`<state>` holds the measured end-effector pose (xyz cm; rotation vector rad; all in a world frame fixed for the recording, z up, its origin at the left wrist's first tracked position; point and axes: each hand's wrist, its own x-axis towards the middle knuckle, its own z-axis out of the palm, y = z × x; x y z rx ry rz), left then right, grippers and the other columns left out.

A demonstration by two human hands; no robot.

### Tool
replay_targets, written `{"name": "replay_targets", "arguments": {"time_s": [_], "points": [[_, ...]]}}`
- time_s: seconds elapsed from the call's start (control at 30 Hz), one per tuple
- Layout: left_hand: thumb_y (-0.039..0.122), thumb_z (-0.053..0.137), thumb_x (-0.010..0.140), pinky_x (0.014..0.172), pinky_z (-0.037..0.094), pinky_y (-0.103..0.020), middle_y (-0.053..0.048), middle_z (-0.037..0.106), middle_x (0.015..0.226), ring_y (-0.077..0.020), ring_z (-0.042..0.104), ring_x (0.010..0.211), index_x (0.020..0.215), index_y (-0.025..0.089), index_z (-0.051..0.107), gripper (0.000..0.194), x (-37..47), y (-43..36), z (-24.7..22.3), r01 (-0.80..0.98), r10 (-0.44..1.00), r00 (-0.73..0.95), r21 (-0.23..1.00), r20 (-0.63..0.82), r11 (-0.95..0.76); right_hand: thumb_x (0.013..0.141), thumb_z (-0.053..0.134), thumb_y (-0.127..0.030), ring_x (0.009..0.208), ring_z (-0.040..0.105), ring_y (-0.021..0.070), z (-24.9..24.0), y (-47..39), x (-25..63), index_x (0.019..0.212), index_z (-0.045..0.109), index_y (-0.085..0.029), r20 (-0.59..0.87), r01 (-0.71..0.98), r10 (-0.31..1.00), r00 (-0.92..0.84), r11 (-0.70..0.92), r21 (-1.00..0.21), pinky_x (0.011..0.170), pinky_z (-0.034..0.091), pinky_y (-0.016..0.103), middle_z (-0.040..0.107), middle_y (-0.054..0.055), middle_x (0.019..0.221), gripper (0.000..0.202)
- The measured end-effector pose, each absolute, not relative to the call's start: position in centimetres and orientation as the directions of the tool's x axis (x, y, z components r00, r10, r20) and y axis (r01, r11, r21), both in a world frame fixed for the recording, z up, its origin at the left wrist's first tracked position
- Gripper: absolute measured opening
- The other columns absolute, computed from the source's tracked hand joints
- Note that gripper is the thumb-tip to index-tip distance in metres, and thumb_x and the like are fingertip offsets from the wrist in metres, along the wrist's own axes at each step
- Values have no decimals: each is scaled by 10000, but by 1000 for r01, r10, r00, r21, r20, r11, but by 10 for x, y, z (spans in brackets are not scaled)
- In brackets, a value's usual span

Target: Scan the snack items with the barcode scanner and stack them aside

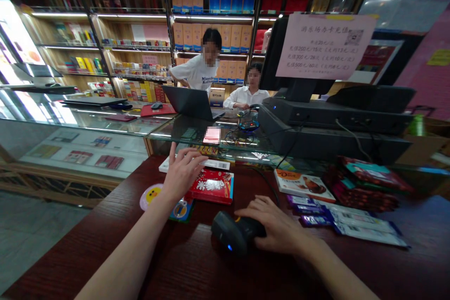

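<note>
My right hand (272, 225) is wrapped round the handle of a black barcode scanner (230, 234), which shows a small blue light, low over the dark wooden table (190, 258). Farther off, my left hand (184, 168) reaches over a white box (218, 164) with its fingers spread, its fingertips over the box; whether they touch it is unclear. A red package (213, 187) lies just beside that hand. Under my left forearm, a round item with a yellow chick (151, 195) and a blue card (182, 210) are partly hidden.
Right of the scanner lie an orange-and-white box (304, 185), purple-wrapped bars (309, 208), white packets (367, 227) and stacked dark red bags (365, 183). Beyond stand a glass counter (168, 129), a laptop (190, 102), a monitor with a pink sign (323, 47) and two people.
</note>
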<state>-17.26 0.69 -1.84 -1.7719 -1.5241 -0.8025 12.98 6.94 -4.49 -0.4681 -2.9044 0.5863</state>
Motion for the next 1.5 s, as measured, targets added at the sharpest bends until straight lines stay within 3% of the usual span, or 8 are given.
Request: {"name": "replay_targets", "arguments": {"time_s": [0.13,0.23,0.37,0.53,0.83,1.5], "points": [[258,622,914,1212,71,-661,-11,722,1015,-241,595,1099,1091,284,691,192,-171,7,-19,993,586,110,-63,803,-99,662,626,-126,1109,582,229,-44,73,132,1332,566,-319,108,266,332,-937,879,-395,1170,186,513,656,18,1122,700],[257,626,910,1214,68,-661,-13,718,1018,-244,593,1104,1097,280,689,198,-170,7,-19,994,593,105,-61,798,-94,687,630,-126,1143,560,236,-37,75,136,1330,566,-316,135,286,372,-919,860,-423,1121,297,465,645,28,1172,673],[243,627,909,1220,60,-652,-14,713,1032,-238,592,1107,1103,280,689,207,-171,7,-20,994,593,101,-59,799,-90,811,642,-248,1164,541,258,-28,79,144,1339,554,-303,169,352,487,-857,792,-498,1009,414,409,622,53,1236,538],[222,620,910,1222,86,-646,-11,709,1013,-231,594,1090,1114,285,689,224,-167,6,-18,991,566,129,-88,814,-99,853,644,-368,1145,560,283,-28,88,149,1341,545,-273,182,399,593,-784,707,-584,1004,415,435,609,77,1265,507],[181,607,907,1227,109,-628,-18,699,1024,-219,591,1088,1103,269,683,228,-166,7,-20,991,553,122,-72,824,-111,826,664,-369,1154,567,288,-23,88,148,1277,583,-248,141,384,609,-781,645,-661,1004,418,425,627,73,1267,474],[189,592,909,1224,135,-624,-25,700,1008,-225,596,1074,1083,260,690,212,-167,7,-22,991,551,122,-73,825,-109,816,661,-421,1151,580,303,-14,89,154,1257,612,-250,106,394,613,-783,621,-678,997,436,436,637,80,1275,476]]}}
